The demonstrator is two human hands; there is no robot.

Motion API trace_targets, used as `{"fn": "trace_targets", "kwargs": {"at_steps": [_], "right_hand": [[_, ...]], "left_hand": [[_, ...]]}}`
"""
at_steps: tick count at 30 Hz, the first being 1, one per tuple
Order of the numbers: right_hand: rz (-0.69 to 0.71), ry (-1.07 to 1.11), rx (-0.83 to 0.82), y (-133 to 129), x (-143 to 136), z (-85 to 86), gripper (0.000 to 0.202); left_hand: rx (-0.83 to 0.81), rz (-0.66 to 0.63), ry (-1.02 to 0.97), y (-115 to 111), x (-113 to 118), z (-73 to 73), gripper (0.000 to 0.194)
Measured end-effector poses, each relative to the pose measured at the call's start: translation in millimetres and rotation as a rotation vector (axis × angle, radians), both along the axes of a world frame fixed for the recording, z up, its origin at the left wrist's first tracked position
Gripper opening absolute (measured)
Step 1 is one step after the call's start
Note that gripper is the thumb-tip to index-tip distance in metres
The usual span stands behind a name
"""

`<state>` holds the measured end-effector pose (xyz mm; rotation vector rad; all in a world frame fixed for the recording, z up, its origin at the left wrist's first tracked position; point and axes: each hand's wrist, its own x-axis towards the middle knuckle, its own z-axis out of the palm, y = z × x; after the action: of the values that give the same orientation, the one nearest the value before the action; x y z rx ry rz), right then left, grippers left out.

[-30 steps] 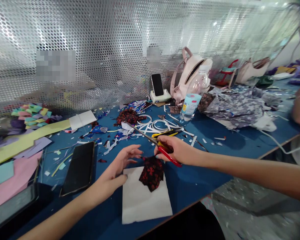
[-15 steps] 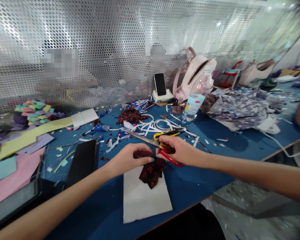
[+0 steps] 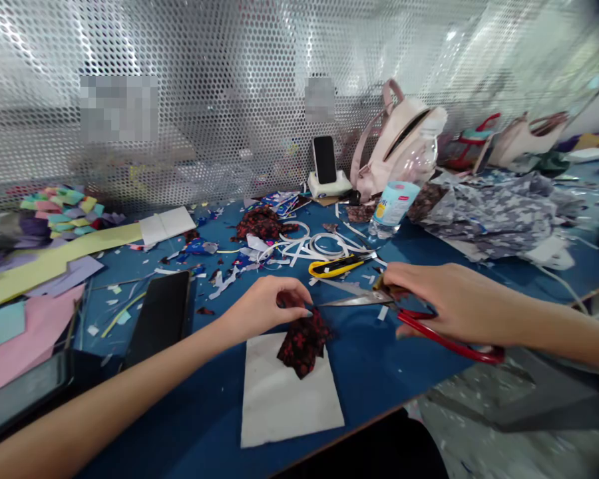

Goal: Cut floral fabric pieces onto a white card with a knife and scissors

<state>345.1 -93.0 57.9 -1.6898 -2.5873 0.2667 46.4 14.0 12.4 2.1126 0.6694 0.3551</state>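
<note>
My left hand pinches the top edge of a dark red-and-black patterned fabric scrap between thumb and fingertips. The scrap hangs over a white card on the blue table. To the right, my right hand is closed round the red-handled scissors. Their blades are parted and point left at the scrap, with the lower tip close to its top edge. Something brownish shows between the right fingers, too unclear to name. Just behind the blades lies a yellow utility knife.
Behind the knife lie white cord and more dark red fabric. A water bottle stands by a pink backpack. Camouflage-patterned material is heaped at right. At left lie a phone and coloured paper.
My right hand has moved right with the scissors, turning them so the blades point left instead of up and left. The left hand and the scrap have stayed nearly in place.
</note>
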Motion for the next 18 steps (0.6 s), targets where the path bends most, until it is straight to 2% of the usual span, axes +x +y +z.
{"fn": "trace_targets", "kwargs": {"at_steps": [4,7,12,18], "right_hand": [[0.008,-0.106,-0.001,-8.5,14.9,-0.9,0.056],[0.050,-0.146,-0.013,-10.8,13.7,-2.2,0.056],[0.113,-0.268,-0.006,-3.5,-8.8,-4.5,0.054],[0.192,-0.290,-0.012,15.5,-33.2,-7.6,0.048]], "left_hand": [[-0.012,-0.029,-0.020,-0.4,2.8,0.5,0.008],[-0.013,-0.041,-0.040,-1.5,2.3,3.2,0.005],[-0.003,-0.043,-0.078,-5.0,-0.1,6.0,0.007],[0.015,-0.038,-0.101,-6.1,0.6,3.7,0.011]]}}
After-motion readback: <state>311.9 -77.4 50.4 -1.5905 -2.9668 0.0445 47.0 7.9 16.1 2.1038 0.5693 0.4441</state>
